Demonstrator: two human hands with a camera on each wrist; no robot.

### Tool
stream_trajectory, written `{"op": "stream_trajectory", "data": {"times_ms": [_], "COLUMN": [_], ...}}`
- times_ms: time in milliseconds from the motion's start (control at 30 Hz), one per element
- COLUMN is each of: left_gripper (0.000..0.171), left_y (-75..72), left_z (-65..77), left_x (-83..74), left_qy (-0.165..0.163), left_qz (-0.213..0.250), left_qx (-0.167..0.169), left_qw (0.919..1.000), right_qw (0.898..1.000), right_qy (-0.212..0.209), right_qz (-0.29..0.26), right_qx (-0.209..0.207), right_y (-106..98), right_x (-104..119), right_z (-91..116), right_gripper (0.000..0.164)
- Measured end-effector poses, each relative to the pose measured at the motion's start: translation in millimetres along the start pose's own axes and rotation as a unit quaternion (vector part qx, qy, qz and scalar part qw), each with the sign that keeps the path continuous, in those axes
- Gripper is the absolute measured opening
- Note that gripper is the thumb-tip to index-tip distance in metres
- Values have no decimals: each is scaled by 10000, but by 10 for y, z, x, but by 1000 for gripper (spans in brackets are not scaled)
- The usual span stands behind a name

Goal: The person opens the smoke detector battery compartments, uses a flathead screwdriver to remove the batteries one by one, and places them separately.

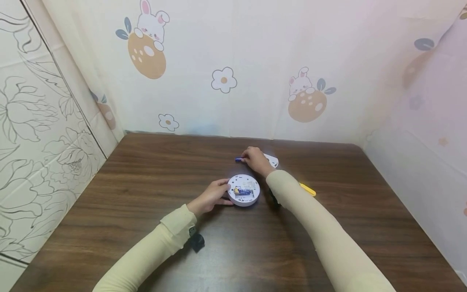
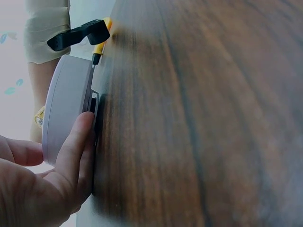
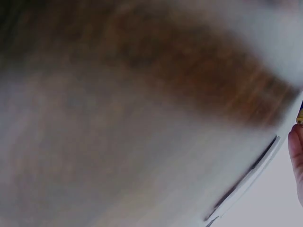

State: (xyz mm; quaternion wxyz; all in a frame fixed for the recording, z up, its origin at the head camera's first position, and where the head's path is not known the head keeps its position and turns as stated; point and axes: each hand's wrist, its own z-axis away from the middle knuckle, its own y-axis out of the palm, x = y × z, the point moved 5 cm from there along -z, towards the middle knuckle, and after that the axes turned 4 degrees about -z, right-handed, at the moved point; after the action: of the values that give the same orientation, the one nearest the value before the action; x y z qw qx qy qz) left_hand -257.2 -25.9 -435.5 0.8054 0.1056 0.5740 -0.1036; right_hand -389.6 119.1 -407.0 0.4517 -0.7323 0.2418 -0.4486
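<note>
My left hand [image 1: 211, 198] grips a round white device [image 1: 233, 199] by its left side, thumb at the upper edge and fingers beneath. Its open back faces up and shows a compartment with a blue-and-gold battery [image 1: 243, 192] in it. In the left wrist view the device [image 2: 71, 104] is seen edge-on, close over the table, and a gold battery end [image 2: 40, 116] sticks up past its face. Farther back, my right hand [image 1: 256, 159] pinches a blue battery [image 1: 238, 159]. The right wrist view catches only a fingertip and the gold end of that battery [image 3: 300, 118].
A white plate with slots [image 1: 272, 160] lies behind the right hand, partly covered by it. To the right, a screwdriver with a yellow handle [image 1: 308, 190] is half hidden by the right sleeve. The brown wooden table [image 1: 164, 162] ends at a printed curtain.
</note>
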Motion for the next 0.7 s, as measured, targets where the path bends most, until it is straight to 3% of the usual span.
{"op": "stream_trajectory", "data": {"times_ms": [333, 700], "left_gripper": [44, 45], "left_y": [11, -2], "left_z": [15, 2], "left_x": [-3, 2], "left_qy": [-73, -75], "left_qz": [32, 20], "left_qx": [15, 4], "left_qw": [10000, 10000], "right_qw": [9996, 9998], "right_qy": [127, 80], "right_qz": [159, 145], "right_qx": [185, 115], "right_y": [27, 44], "right_x": [-26, -34], "right_z": [-7, -15], "right_gripper": [15, 15]}}
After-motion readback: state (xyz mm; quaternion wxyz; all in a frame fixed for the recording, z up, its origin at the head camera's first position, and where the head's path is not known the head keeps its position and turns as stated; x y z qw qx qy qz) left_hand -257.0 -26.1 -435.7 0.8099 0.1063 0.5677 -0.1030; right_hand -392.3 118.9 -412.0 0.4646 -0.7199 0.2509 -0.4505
